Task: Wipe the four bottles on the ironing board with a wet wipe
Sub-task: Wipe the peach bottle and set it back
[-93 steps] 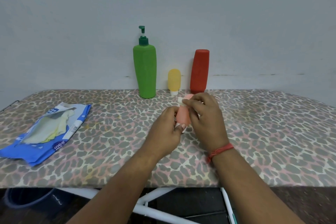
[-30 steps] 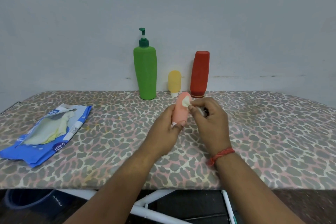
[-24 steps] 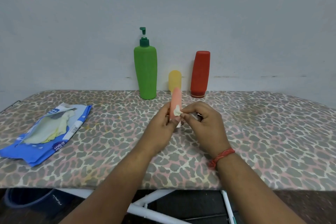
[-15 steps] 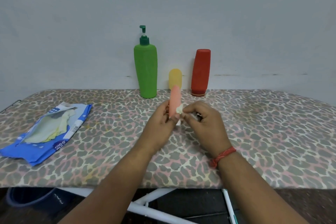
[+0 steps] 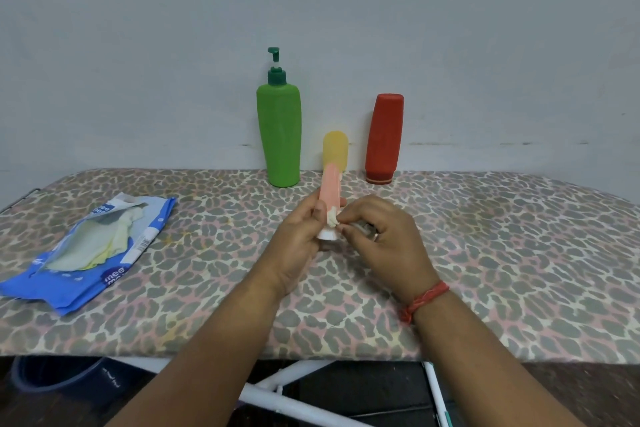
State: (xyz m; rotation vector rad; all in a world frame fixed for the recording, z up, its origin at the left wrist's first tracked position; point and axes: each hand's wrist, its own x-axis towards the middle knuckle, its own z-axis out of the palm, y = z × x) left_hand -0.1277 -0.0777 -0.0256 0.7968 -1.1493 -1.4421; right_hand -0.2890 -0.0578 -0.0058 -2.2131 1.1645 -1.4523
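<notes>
the left hand (image 5: pixel 298 239) grips the pink bottle (image 5: pixel 330 189) upright above the ironing board (image 5: pixel 485 253), white cap down, fingers curled round its lower half. just to its right the right hand (image 5: pixel 379 236) pinches a small wad of wet wipe (image 5: pixel 332 218) against the bottle's lower side, near the cap. the green pump bottle (image 5: pixel 280 135), yellow bottle (image 5: pixel 335 149) and red bottle (image 5: pixel 384 139) stand along the far edge by the wall. a blue wipes packet (image 5: pixel 86 253) lies well to the left.

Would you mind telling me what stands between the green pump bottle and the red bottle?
In the head view, the small yellow bottle stands between the green pump bottle and the red bottle.
</notes>
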